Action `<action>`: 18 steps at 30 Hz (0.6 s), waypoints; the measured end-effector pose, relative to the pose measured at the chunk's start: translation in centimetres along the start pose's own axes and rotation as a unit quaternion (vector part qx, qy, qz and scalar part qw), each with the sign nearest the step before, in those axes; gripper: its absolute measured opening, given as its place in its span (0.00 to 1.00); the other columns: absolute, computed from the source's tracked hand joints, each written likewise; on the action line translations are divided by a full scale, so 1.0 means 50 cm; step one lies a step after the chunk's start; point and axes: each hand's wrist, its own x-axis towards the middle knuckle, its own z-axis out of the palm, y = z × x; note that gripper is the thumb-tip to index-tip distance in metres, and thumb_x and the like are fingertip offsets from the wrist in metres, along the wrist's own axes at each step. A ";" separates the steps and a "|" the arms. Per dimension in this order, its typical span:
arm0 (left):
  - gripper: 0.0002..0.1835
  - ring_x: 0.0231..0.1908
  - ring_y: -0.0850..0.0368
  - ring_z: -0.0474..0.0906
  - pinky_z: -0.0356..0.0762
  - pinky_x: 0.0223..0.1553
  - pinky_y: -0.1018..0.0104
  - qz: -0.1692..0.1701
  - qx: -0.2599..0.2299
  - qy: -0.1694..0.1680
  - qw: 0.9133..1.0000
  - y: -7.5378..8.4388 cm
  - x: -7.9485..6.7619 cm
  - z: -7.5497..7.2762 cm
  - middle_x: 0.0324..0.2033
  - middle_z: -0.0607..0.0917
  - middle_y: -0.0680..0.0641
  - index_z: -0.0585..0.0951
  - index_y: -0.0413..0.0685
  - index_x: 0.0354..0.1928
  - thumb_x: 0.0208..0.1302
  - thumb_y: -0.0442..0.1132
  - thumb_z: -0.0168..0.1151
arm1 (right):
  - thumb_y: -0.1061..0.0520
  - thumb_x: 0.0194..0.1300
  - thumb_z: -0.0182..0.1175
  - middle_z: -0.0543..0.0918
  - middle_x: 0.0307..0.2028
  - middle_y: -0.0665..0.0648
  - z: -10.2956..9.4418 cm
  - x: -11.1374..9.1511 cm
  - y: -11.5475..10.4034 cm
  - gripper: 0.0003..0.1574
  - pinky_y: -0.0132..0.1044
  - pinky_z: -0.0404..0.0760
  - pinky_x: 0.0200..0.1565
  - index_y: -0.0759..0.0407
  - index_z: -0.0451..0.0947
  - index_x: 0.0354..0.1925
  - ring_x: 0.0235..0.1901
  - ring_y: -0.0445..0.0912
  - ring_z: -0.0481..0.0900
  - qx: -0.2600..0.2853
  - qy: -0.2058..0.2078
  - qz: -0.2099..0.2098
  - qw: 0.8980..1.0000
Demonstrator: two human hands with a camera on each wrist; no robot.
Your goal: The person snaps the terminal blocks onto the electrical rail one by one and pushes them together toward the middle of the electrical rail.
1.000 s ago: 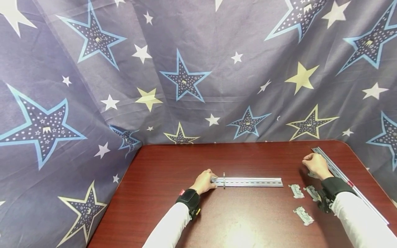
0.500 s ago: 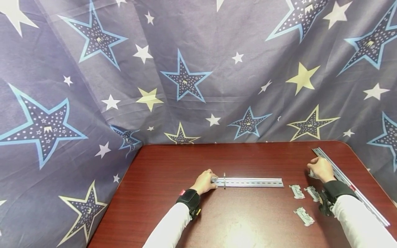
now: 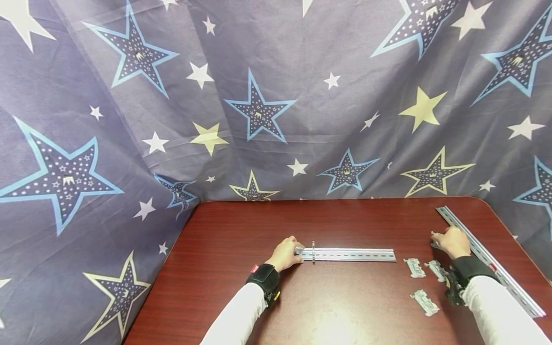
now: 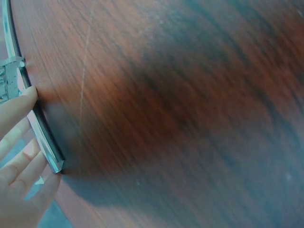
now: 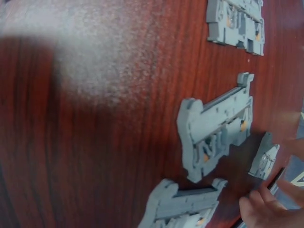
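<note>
At a reddish wood table (image 3: 246, 220) before a star-print curtain (image 3: 306, 129). Gripping the slotted DIN rail (image 3: 353, 254), mid-table, by its left end with left hand (image 3: 284, 254); pinching a grey terminal block (image 5: 264, 159) at right with right hand (image 3: 454, 243). With three loose blocks (image 3: 424, 302) nearer, a second rail (image 3: 476, 246) farther right.

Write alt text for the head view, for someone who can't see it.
A person's left hand grips the left end of a slotted DIN rail with a thin block across it, while the right hand is at a grey terminal block. Three more terminal blocks and a second DIN rail lie on the reddish wood-grain table, before a star-patterned cloth.
</note>
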 end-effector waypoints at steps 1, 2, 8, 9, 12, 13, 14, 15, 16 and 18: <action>0.17 0.34 0.55 0.73 0.71 0.35 0.66 0.000 -0.001 0.000 1.000 0.000 0.000 0.001 0.30 0.76 0.48 0.83 0.46 0.36 0.38 0.40 0.71 | 0.55 0.51 0.56 0.74 0.29 0.79 0.001 0.000 0.002 0.25 0.52 0.70 0.28 0.82 0.71 0.30 0.30 0.70 0.72 0.000 0.000 0.004 1.000; 0.17 0.33 0.56 0.73 0.71 0.34 0.66 -0.001 0.000 -0.001 1.000 -0.001 0.000 0.001 0.30 0.76 0.48 0.83 0.46 0.36 0.38 0.40 0.71 | 0.55 0.50 0.57 0.74 0.29 0.79 0.002 0.000 0.003 0.24 0.52 0.70 0.28 0.81 0.71 0.29 0.30 0.70 0.72 0.000 -0.001 0.008 1.000; 0.17 0.33 0.56 0.72 0.70 0.34 0.67 -0.005 -0.003 -0.004 1.000 -0.001 0.000 0.000 0.30 0.76 0.48 0.84 0.47 0.36 0.39 0.40 0.71 | 0.55 0.50 0.57 0.73 0.31 0.82 0.005 0.000 0.000 0.26 0.55 0.69 0.32 0.84 0.71 0.27 0.33 0.73 0.70 -0.010 -0.012 0.030 0.999; 0.17 0.33 0.56 0.72 0.70 0.34 0.67 -0.004 -0.002 -0.002 1.000 -0.001 0.000 -0.001 0.30 0.76 0.48 0.84 0.47 0.36 0.39 0.40 0.71 | 0.55 0.50 0.57 0.72 0.31 0.82 0.005 0.000 -0.002 0.27 0.55 0.69 0.33 0.85 0.71 0.28 0.34 0.73 0.70 -0.012 -0.013 0.035 0.999; 0.17 0.33 0.55 0.72 0.70 0.34 0.67 -0.003 -0.003 0.001 1.000 0.000 -0.001 -0.002 0.30 0.76 0.49 0.83 0.47 0.36 0.38 0.40 0.71 | 0.56 0.48 0.58 0.70 0.35 0.84 0.007 0.001 -0.009 0.31 0.56 0.68 0.36 0.89 0.68 0.32 0.38 0.74 0.68 -0.017 -0.012 0.053 0.998; 0.17 0.34 0.55 0.72 0.70 0.34 0.67 -0.003 -0.004 0.001 1.000 0.000 -0.002 -0.002 0.30 0.76 0.49 0.83 0.47 0.36 0.38 0.40 0.71 | 0.56 0.48 0.58 0.69 0.35 0.85 0.009 0.000 -0.011 0.32 0.57 0.68 0.37 0.90 0.67 0.33 0.39 0.75 0.67 -0.018 -0.011 0.056 0.998; 0.17 0.34 0.56 0.73 0.71 0.34 0.67 -0.003 -0.003 0.002 1.000 0.000 -0.002 -0.002 0.30 0.76 0.49 0.83 0.47 0.36 0.38 0.40 0.71 | 0.57 0.47 0.59 0.69 0.36 0.85 0.010 0.000 -0.012 0.32 0.57 0.68 0.37 0.90 0.66 0.34 0.39 0.75 0.67 -0.018 -0.008 0.060 0.998; 0.17 0.34 0.56 0.73 0.71 0.34 0.67 -0.003 -0.004 0.003 1.000 0.001 -0.002 -0.002 0.31 0.76 0.49 0.83 0.47 0.36 0.38 0.40 0.71 | 0.57 0.46 0.59 0.68 0.36 0.86 0.012 -0.001 -0.012 0.33 0.58 0.67 0.38 0.91 0.66 0.34 0.40 0.75 0.66 -0.018 -0.006 0.062 0.998; 0.17 0.34 0.56 0.73 0.70 0.34 0.67 -0.004 -0.004 0.003 1.000 0.001 -0.003 -0.002 0.31 0.76 0.49 0.83 0.47 0.36 0.38 0.40 0.71 | 0.58 0.46 0.60 0.68 0.36 0.86 0.014 -0.002 -0.012 0.33 0.58 0.67 0.39 0.91 0.65 0.34 0.40 0.75 0.66 -0.018 -0.003 0.064 0.998; 0.17 0.34 0.56 0.73 0.70 0.34 0.68 -0.005 -0.003 0.003 1.000 0.000 -0.003 -0.002 0.31 0.77 0.49 0.83 0.47 0.36 0.38 0.40 0.71 | 0.59 0.45 0.60 0.67 0.36 0.86 0.017 -0.003 -0.013 0.32 0.59 0.65 0.40 0.91 0.65 0.34 0.40 0.75 0.65 -0.018 0.001 0.067 0.998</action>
